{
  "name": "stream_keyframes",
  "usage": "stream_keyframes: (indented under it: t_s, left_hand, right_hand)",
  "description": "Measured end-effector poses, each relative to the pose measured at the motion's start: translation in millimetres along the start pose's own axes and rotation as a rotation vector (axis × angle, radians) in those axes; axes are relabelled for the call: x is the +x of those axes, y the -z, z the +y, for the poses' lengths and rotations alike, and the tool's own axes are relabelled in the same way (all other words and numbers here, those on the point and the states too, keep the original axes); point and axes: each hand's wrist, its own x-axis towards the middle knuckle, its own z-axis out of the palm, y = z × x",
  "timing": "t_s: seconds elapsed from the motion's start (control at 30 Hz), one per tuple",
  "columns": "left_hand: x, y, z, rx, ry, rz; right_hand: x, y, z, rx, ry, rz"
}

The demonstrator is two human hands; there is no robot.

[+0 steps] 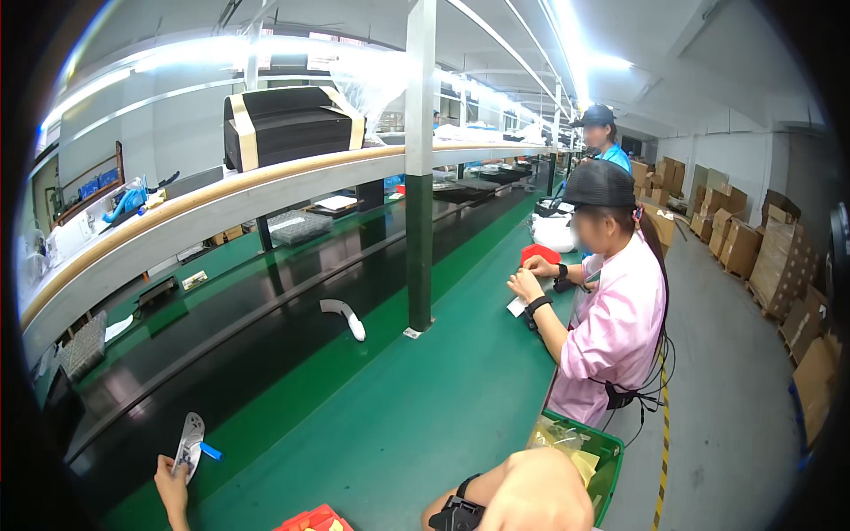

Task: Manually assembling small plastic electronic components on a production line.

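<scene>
Between seven and eight o'clock, the left hand (171, 482) pinches a pale curved strip (191, 432) over the bench (381, 434), a blue piece (211, 451) at its edge. At five o'clock, the right hand (540, 491) looks curled; I cannot tell whether it holds anything. A green bin (611, 478) sits just beside it; a red tray (303, 517) lies at seven.

Factory assembly hall: long green workbench (381, 425), stacked cartons (775, 257), strip lights (571, 49)
</scene>
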Motion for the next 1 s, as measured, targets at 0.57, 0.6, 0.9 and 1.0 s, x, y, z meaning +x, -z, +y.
stream_keyframes:
  t_s: [0.57, 0.6, 0.9, 1.0]
  left_hand:
    - [-68.9, 72.0, 169.7, -0.846, -0.018, 0.269]
    - [-71.6, 77.0, 175.3, -0.865, -0.051, 0.207]
    - [-105.6, 92.8, 227.7, -0.878, -0.096, -0.023]
    - [-113.4, 105.8, 222.5, -0.571, -0.280, -0.017]
  right_hand:
    - [-15.9, -22.9, 217.1, -0.177, -1.142, 0.548]
    - [-15.5, -24.7, 222.6, -0.126, -1.162, 0.503]
    - [31.5, -25.5, 178.1, -0.147, -1.060, 0.299]
    - [59.9, -34.2, 148.3, -0.187, -1.062, 0.891]
